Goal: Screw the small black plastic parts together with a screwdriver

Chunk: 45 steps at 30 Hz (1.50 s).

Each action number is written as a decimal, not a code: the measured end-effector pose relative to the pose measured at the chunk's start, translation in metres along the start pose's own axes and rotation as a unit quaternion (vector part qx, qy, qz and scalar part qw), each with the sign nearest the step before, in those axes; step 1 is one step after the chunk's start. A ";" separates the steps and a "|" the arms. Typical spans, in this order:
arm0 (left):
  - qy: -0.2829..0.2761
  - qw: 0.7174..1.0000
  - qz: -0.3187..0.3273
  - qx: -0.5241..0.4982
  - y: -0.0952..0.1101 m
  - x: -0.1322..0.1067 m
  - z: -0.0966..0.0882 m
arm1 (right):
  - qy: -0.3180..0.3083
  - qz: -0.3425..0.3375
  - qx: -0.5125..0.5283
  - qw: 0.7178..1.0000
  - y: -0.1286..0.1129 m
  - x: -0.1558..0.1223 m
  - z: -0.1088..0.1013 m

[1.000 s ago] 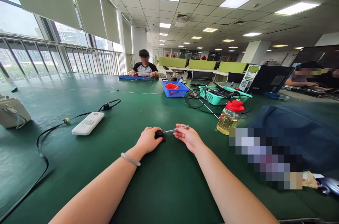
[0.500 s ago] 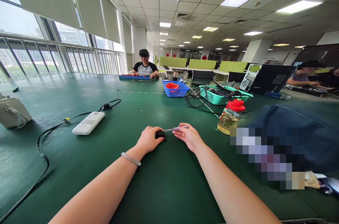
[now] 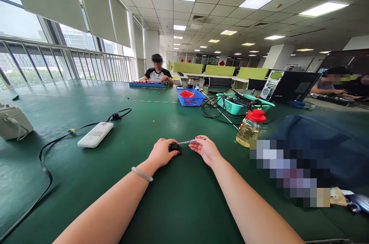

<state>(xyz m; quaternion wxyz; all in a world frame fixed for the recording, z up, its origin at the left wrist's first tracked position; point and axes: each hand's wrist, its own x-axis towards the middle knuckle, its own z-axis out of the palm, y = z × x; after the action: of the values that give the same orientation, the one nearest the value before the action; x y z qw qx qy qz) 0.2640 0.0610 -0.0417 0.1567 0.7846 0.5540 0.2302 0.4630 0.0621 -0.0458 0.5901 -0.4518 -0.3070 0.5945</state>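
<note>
My left hand (image 3: 162, 152) is closed around a small black block-like part (image 3: 174, 147), thumb and fingers on either side of it, at the green tabletop. Its exact kind is too small to make out. In my right hand (image 3: 205, 149) a screwdriver with a clear purplish handle (image 3: 193, 141) is pinched between thumb and fingers. The thin metal shaft points left, and its tip reaches the upper right side of the black part. Fingers hide some of the handle and much of the part.
On the green table (image 3: 161, 205) lie a white power bank (image 3: 96, 135) and a black cable (image 3: 49, 171) to the left. A red-lidded bottle (image 3: 248, 130) and dark blue bag (image 3: 319, 148) stand right. Beyond are blue (image 3: 191, 100) and teal (image 3: 233, 108) baskets; a person (image 3: 158, 73) sits opposite.
My hands keep almost the same pose, the screwdriver still against the black part. Across the table, the person's hand has lifted slightly.
</note>
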 end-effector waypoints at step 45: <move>-0.001 1.000 0.020 0.019 -0.006 0.001 0.003 | -0.148 -0.404 -0.382 0.818 -0.004 -0.034 0.014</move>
<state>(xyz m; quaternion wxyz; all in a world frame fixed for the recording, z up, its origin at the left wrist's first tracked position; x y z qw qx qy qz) 0.2612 0.0637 -0.0472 0.1378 0.7985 0.5422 0.2221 0.4482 0.0318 -0.0309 0.5046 -0.3832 -0.7482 0.1968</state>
